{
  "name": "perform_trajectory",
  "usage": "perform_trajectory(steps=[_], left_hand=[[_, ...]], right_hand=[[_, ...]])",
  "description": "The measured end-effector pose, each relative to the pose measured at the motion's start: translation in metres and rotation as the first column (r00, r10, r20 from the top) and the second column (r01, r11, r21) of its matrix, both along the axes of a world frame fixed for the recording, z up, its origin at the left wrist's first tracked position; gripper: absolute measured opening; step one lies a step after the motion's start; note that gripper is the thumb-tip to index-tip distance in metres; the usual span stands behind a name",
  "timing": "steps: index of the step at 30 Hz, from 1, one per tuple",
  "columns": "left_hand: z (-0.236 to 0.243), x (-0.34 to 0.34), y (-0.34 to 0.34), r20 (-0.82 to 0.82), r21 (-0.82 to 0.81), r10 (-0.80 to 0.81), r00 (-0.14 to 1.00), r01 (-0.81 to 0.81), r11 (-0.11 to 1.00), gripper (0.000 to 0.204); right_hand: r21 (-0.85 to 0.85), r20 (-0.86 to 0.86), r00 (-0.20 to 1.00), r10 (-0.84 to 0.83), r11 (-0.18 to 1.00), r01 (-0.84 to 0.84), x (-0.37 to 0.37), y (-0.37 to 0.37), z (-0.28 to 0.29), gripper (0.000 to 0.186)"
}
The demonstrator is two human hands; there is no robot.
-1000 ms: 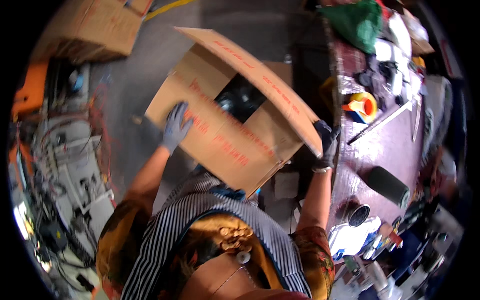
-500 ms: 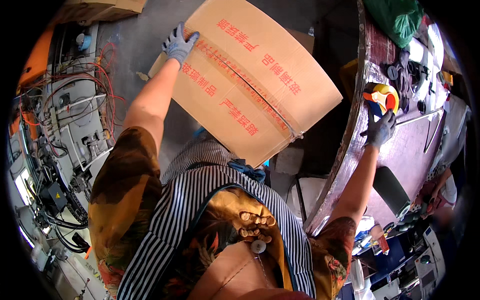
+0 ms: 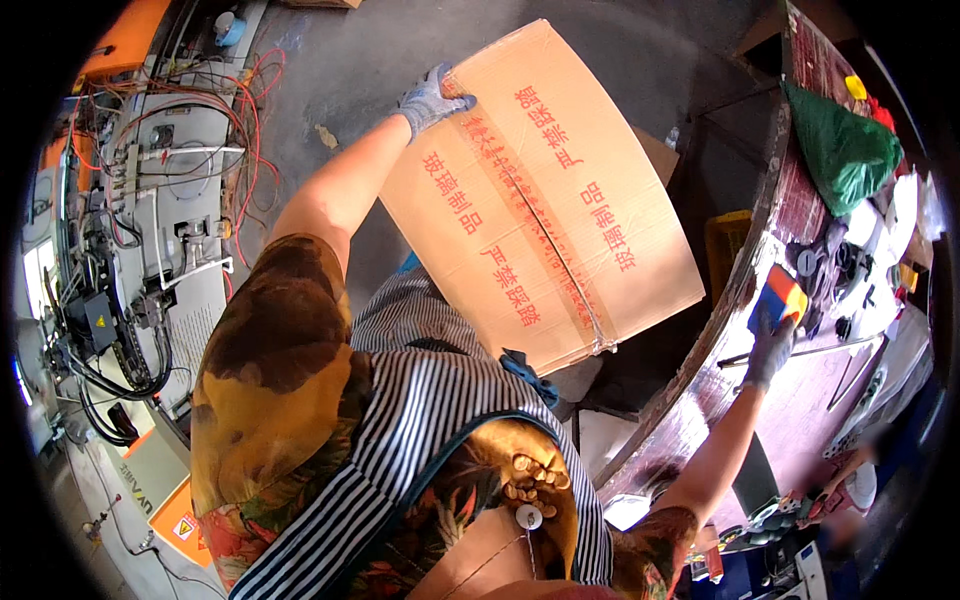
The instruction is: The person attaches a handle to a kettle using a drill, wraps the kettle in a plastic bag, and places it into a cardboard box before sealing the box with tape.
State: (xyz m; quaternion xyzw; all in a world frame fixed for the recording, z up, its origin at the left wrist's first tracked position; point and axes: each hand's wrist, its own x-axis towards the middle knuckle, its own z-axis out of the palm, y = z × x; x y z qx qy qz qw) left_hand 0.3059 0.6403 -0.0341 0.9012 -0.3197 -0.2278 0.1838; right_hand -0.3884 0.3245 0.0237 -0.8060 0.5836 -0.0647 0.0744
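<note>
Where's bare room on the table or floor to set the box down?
Bare patches: grey floor beyond the box, and dark tabletop beside the right hand. Crowded: table's far end around the green bag, and wired machinery on the left.

cardboard box (image 3: 545,195) underside hidden, bench (image 3: 800,400) far end blurred

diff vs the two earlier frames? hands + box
The right hand left the cardboard box and reached out to the table, now at the orange tape dispenser. The box, open-flapped a second ago, now shows its closed seamed face. The left hand shifted to the box's far corner and stays on it.
</note>
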Motion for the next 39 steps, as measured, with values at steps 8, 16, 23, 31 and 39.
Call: perform_trajectory(steps=[8, 16, 23, 31, 39], left_hand=[[-0.019, 0.000, 0.009, 0.041, -0.016, -0.082, 0.996, 0.083, 0.996, 0.107], [-0.036, -0.002, -0.004, -0.112, -0.249, 0.099, 0.989, -0.124, 0.960, 0.102], [-0.012, -0.034, -0.007, 0.395, -0.012, 0.036, 0.918, -0.034, 0.999, 0.081], [-0.007, -0.033, -0.009, 0.407, 0.005, 0.017, 0.913, -0.021, 1.000, 0.084], [0.076, -0.087, 0.007, -0.015, -0.502, -0.118, 0.993, 0.094, 0.860, 0.061]], right_hand=[[0.286, 0.151, 0.988, -0.035, 0.958, -0.010, 0.175, 0.046, 0.029, 0.057], [0.529, -0.137, 0.988, 0.069, 0.848, 0.014, 0.208, 0.030, -0.027, 0.075], [0.379, 0.005, 0.994, 0.106, 0.920, -0.100, 0.218, 0.055, 0.003, 0.065], [0.808, 0.488, 0.851, -0.195, 0.468, -0.357, 0.335, 0.213, 0.071, 0.042], [0.820, 0.410, 0.908, -0.084, 0.470, -0.326, 0.345, 0.225, 0.068, 0.046]])
